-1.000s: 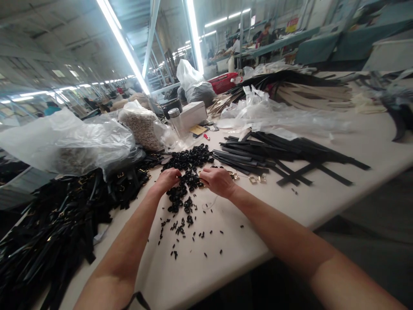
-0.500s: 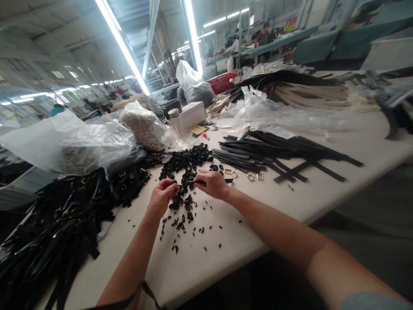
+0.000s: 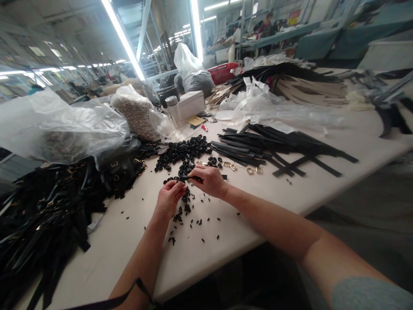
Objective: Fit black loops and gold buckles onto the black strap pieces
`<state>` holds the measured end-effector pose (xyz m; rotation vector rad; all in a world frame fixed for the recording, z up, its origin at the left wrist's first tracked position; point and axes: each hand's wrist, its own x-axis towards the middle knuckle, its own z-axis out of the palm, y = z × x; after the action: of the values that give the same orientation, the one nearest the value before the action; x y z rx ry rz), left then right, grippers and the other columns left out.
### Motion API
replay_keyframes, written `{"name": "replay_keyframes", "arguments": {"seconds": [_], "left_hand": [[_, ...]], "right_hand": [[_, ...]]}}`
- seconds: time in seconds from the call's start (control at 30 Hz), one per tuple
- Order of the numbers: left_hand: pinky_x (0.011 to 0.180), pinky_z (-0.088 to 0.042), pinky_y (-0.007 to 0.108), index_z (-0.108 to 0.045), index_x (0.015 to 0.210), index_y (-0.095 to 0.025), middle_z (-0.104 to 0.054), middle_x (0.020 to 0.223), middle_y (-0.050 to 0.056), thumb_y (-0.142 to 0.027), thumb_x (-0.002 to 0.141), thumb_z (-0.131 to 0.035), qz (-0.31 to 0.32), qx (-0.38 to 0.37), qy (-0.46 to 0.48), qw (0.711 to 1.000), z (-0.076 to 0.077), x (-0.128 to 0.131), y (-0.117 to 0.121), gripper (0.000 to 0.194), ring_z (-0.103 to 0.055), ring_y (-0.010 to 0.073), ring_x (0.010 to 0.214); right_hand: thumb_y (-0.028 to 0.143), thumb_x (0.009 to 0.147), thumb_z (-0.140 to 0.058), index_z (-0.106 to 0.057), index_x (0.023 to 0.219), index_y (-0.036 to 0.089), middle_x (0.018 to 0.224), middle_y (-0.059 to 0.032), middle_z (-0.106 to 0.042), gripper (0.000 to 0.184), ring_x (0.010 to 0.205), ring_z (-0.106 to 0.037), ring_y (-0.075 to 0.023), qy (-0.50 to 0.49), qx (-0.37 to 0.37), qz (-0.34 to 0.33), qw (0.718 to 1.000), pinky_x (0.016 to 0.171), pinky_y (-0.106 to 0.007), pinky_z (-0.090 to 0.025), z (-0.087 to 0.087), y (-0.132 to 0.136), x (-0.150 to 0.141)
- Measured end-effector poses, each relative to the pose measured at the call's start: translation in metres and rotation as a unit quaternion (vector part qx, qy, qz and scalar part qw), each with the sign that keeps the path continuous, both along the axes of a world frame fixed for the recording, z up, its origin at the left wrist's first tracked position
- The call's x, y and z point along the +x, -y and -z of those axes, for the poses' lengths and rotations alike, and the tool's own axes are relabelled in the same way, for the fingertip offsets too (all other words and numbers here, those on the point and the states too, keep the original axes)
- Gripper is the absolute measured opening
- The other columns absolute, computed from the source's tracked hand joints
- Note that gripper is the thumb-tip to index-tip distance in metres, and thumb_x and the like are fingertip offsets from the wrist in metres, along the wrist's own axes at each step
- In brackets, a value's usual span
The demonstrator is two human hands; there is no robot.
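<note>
My right hand [image 3: 210,181] is closed around a short black strap [image 3: 184,177]. One end sticks out toward the left and the other shows past the knuckles. Close beside that left end, the fingertips of my left hand [image 3: 170,197] are pinched together; whatever is between them is too small to make out. Under and behind both hands lies a heap of small black loops [image 3: 185,150]. Tiny dark pieces [image 3: 199,221] are scattered on the table nearer me. Several gold buckles [image 3: 232,167] lie just beyond my right hand.
Black straps [image 3: 277,146] are spread at the right, and finished-looking straps with gold buckles [image 3: 48,215] pile up at the left. Plastic bags [image 3: 74,129], a clear bottle [image 3: 174,111] and a white box [image 3: 192,104] stand behind. The table's front edge runs diagonally [image 3: 238,254].
My left hand has moved right, up to the end of the strap in my right hand. The right hand keeps its hold. The camera view has shifted slightly.
</note>
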<state>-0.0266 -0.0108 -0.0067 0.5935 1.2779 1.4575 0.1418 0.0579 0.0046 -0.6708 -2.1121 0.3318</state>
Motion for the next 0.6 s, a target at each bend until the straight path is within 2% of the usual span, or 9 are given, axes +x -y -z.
{"name": "replay_keyframes", "arguments": {"seconds": [0.13,0.37,0.5,0.6], "left_hand": [[0.057,-0.053,0.016,-0.062,0.078,-0.013,-0.071,0.075,0.005,-0.029,0.055,-0.087,0.001,0.003,0.032,0.999,-0.0025,0.0048,0.0015,0.037,-0.066,0.0099,0.06],[0.06,-0.055,0.015,-0.063,0.075,-0.013,-0.071,0.075,0.005,-0.019,0.07,-0.078,-0.038,0.009,0.099,0.994,-0.0048,0.0069,-0.0018,0.017,-0.067,0.0091,0.063],[0.058,-0.054,0.013,-0.061,0.071,-0.015,-0.067,0.068,0.0,-0.018,0.063,-0.082,-0.046,0.026,0.101,0.993,-0.0019,0.0045,-0.0029,0.023,-0.066,0.0085,0.061],[0.054,-0.052,0.013,-0.063,0.076,-0.017,-0.066,0.066,-0.002,-0.021,0.056,-0.087,-0.046,0.031,0.077,0.996,-0.0009,0.003,-0.0016,0.031,-0.066,0.0087,0.06]], "right_hand": [[0.029,0.088,-0.057,-0.067,0.084,0.02,0.078,0.0002,-0.064,0.014,0.069,-0.056,-0.0097,0.022,0.008,0.007,1.0,0.062,-0.022,-0.035,0.0013,0.0002,-0.0004],[0.033,0.092,-0.053,-0.066,0.084,0.02,0.08,-0.0004,-0.063,0.02,0.069,-0.054,-0.0098,0.067,0.052,0.018,0.996,0.06,-0.023,-0.032,-0.0015,-0.0037,0.0052],[0.038,0.094,-0.049,-0.066,0.083,0.02,0.078,-0.0001,-0.062,0.027,0.068,-0.054,-0.0094,0.089,0.08,-0.005,0.993,0.058,-0.024,-0.03,-0.0037,-0.0027,0.0061],[0.038,0.095,-0.048,-0.067,0.083,0.02,0.079,0.0,-0.062,0.029,0.068,-0.054,-0.0089,0.097,0.081,-0.02,0.992,0.057,-0.023,-0.029,-0.0044,-0.0026,0.0063]]}}
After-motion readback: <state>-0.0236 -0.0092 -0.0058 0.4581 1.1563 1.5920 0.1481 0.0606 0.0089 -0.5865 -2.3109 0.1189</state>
